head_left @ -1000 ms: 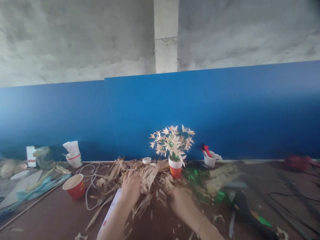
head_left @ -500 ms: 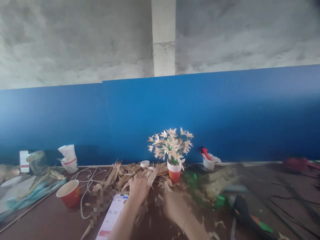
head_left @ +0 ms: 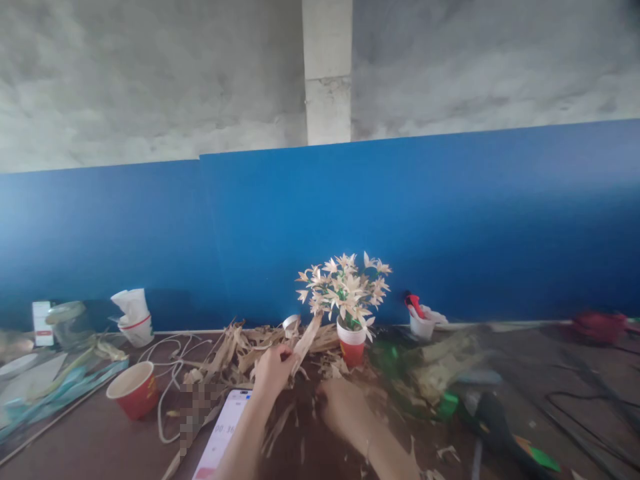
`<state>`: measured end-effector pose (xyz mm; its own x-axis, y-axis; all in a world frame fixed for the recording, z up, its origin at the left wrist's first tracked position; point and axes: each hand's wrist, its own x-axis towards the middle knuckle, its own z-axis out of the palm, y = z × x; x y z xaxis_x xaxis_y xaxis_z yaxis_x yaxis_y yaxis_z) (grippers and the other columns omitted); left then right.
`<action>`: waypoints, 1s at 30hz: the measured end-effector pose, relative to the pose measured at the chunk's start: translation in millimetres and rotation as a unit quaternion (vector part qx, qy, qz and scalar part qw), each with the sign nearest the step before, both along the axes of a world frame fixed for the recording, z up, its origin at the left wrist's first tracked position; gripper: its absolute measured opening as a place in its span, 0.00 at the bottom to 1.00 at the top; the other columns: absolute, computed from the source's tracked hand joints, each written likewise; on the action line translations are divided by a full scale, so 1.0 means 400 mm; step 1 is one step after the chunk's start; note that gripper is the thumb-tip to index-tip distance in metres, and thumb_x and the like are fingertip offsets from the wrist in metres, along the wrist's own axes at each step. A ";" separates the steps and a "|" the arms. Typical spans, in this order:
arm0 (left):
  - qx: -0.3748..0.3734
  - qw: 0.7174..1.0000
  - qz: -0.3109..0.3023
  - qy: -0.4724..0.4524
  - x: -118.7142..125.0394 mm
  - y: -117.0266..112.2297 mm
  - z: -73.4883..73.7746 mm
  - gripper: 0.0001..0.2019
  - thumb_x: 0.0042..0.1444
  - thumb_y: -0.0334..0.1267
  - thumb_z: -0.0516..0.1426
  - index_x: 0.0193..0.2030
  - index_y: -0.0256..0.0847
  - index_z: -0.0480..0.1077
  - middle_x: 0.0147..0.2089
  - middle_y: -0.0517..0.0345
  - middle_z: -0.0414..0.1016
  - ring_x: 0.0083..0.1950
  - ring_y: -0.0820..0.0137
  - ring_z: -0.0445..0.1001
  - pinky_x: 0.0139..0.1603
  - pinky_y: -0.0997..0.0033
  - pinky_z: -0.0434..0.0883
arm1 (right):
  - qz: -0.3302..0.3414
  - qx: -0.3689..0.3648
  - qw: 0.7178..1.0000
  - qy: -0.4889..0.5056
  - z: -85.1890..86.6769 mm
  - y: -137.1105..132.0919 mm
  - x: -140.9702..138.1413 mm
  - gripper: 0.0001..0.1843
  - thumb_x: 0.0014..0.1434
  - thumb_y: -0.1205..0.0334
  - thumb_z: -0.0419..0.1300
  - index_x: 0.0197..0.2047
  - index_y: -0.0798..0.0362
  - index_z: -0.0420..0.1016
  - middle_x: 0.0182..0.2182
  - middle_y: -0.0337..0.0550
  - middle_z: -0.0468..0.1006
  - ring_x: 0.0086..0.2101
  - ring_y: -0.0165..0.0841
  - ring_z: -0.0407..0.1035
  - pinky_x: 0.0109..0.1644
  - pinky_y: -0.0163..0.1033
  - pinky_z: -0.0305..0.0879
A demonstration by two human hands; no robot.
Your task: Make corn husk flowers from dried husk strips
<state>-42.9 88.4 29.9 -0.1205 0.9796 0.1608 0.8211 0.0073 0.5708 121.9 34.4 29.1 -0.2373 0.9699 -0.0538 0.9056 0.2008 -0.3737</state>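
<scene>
A bunch of finished husk flowers fills the red-and-white cup at 12 o'clock, and a heap of dried husks lies unused at 11. The left hand pinches 1 husk strip above the heap. The right hand rests on the worktop, its fingers too blurred to read. The red cup at 9 looks empty.

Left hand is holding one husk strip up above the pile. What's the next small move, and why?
Probably bring the right hand up to the free upper end of the husk strip. The left hand pinches only its lower end, so the strip sticks up tilted and unsupported over the pile, while the right hand rests low on the table close by.
</scene>
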 end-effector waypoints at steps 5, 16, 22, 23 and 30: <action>0.029 0.998 -0.001 -0.048 -0.010 0.016 -0.017 0.11 0.48 0.44 0.56 0.27 0.41 0.75 0.25 0.60 0.74 0.30 0.67 0.71 0.30 0.74 0.58 | 0.011 0.042 0.999 0.005 -0.027 0.030 0.000 0.17 0.45 0.67 0.54 0.37 0.47 0.79 0.37 0.46 0.80 0.40 0.39 0.72 0.40 0.36 0.62; 0.075 0.989 -0.011 -0.129 -0.031 0.029 -0.036 0.10 0.47 0.44 0.55 0.23 0.41 0.72 0.20 0.63 0.69 0.26 0.71 0.67 0.28 0.75 0.59 | 0.039 0.071 0.995 -0.059 -0.020 0.039 -0.005 0.17 0.46 0.71 0.52 0.37 0.51 0.78 0.35 0.50 0.80 0.39 0.40 0.73 0.39 0.37 0.63; 0.081 0.976 -0.032 -0.201 -0.038 0.042 -0.046 0.14 0.44 0.49 0.56 0.23 0.39 0.71 0.20 0.63 0.66 0.25 0.71 0.66 0.29 0.75 0.61 | 0.008 0.080 0.993 -0.088 -0.005 0.019 -0.001 0.17 0.48 0.73 0.51 0.39 0.53 0.75 0.36 0.51 0.80 0.38 0.40 0.74 0.37 0.38 0.64; 0.079 0.973 -0.034 -0.213 -0.038 0.041 -0.045 0.15 0.43 0.50 0.56 0.23 0.38 0.71 0.19 0.64 0.65 0.24 0.71 0.65 0.28 0.75 0.60 | 0.003 0.078 0.993 -0.090 -0.006 0.017 0.000 0.17 0.48 0.73 0.51 0.39 0.52 0.74 0.35 0.50 0.80 0.38 0.40 0.74 0.37 0.37 0.64; 0.069 0.958 -0.025 -0.278 -0.035 0.033 -0.034 0.19 0.38 0.56 0.58 0.22 0.38 0.70 0.16 0.67 0.58 0.20 0.75 0.59 0.24 0.75 0.56 | -0.016 0.079 0.994 -0.073 -0.007 0.010 0.010 0.18 0.46 0.73 0.53 0.40 0.51 0.73 0.36 0.48 0.79 0.39 0.41 0.74 0.38 0.39 0.66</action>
<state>-57.0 101.6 16.2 -0.1776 0.9606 0.2138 0.3879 -0.1313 0.9123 126.1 38.5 26.3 -0.2077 0.9758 0.0687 0.9547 0.2176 -0.2031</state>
